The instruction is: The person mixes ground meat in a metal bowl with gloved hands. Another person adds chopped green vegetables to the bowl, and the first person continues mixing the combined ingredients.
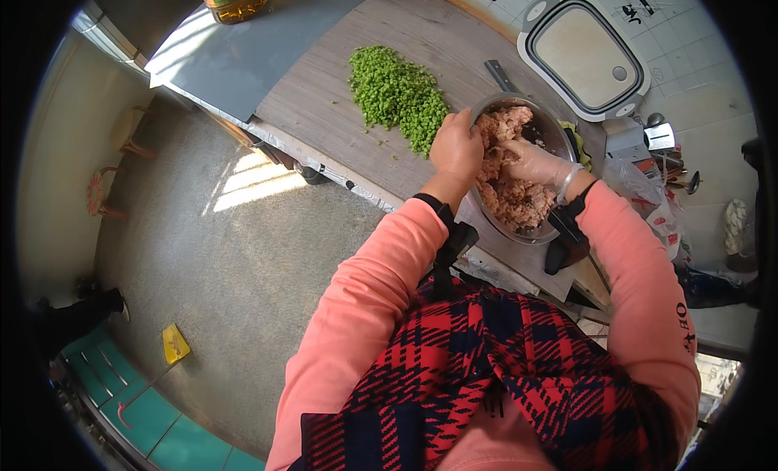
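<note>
A round stainless steel bowl (571, 144) stands near the counter's front edge with pink minced meat (526, 200) inside. My left hand (459, 146), bare, grips the bowl's rim on its left side. Inside the bowl, my right hand (535, 162) wears a clear plastic glove and curls into the meat; its fingertips are hidden. A heap of finely chopped green vegetable (395, 97) lies on the wood-patterned counter (316, 100), just beyond my left hand. Behind the bowl, the dark handle of a knife or similar tool (500, 76) sticks out, the rest hidden.
A white and grey collapsible basin or board (586, 55) leans against the tiled wall. Utensils (671, 161) and plastic bags (638, 182) crowd the right side. An oil bottle (237, 6) stands at the far left. On the floor lies a yellow dustpan-like object (175, 343); a person's leg (91, 313) shows nearby.
</note>
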A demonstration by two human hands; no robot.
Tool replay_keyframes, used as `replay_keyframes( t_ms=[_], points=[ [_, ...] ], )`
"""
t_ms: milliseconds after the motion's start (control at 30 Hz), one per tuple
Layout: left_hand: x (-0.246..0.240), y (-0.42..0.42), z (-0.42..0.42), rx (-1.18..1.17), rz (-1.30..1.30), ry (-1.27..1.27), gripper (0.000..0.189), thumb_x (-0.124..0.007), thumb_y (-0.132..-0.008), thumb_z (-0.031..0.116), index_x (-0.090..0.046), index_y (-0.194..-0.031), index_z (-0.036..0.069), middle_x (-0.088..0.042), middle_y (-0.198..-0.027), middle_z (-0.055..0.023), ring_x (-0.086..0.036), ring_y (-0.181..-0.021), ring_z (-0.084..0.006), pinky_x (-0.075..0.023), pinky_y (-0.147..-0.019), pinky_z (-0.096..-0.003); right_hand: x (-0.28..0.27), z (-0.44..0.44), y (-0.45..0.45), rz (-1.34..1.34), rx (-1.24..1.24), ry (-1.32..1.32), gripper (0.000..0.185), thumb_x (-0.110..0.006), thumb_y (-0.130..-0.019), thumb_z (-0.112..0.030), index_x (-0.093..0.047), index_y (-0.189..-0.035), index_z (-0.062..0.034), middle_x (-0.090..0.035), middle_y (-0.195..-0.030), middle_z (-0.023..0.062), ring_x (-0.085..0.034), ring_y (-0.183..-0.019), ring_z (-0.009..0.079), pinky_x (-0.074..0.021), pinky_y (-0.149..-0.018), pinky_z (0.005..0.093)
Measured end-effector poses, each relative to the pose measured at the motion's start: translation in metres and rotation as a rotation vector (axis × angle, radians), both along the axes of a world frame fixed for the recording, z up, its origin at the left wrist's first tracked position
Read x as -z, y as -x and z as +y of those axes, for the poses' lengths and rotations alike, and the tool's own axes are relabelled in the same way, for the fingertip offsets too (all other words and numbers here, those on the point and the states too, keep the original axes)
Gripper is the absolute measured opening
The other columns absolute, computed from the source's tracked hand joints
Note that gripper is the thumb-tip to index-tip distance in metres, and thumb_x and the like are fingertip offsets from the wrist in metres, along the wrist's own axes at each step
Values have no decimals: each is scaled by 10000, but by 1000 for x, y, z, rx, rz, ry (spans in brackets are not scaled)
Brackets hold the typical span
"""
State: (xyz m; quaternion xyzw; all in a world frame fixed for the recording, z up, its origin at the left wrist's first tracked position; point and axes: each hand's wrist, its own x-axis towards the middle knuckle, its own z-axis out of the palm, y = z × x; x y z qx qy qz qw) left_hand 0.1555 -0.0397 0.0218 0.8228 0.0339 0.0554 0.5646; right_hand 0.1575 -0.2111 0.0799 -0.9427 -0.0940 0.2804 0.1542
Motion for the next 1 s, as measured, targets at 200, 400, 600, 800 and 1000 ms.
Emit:
replay_keyframes(
  t_ms=[200,400,600,800,1000],
  points=[
    [4,0,-3,-24,-17,47,300,-539,-803,191,-593,-1088,114,-578,-994,-112,-566,-896,-334,-458,-759,-408,8,-44,18,468,865,-277,789,-481,-856,-539,-71,-1440,-203,-142,-1495,52,-181,-1351,294,-224,-940,673],
    [5,0,-4,-63,-43,95,295,-546,-803,179,-599,-1081,99,-581,-994,-124,-564,-898,-341,-458,-762,-404,50,-34,-10,413,668,-598,700,-533,-866,-422,-199,-1396,-109,-267,-1433,111,-280,-1299,255,-295,-997,468],
    [1,1,-1,-46,-46,130,298,-559,-797,168,-601,-1084,99,-584,-993,-126,-566,-899,-341,-459,-771,-393,2,31,25,-232,-162,206,840,-611,-727,-203,-152,-1379,60,-398,-1231,329,-526,-1039,411,-443,-866,408],
    [6,1,-4,-46,-29,167,289,-564,-795,164,-600,-1074,99,-583,-995,-119,-565,-907,-341,-458,-775,-385,48,38,-9,-60,-777,636,550,-540,-777,-106,-366,-1286,10,-570,-1085,219,-604,-925,335,-492,-767,384],
    [6,1,-3,-43,-46,113,305,-560,-799,184,-591,-1093,107,-583,-1007,-110,-566,-905,-337,-456,-774,-391,67,17,-32,222,-23,89,647,-747,-632,-153,-468,-1204,-38,-618,-1031,193,-606,-930,339,-485,-786,382]
  ],
)
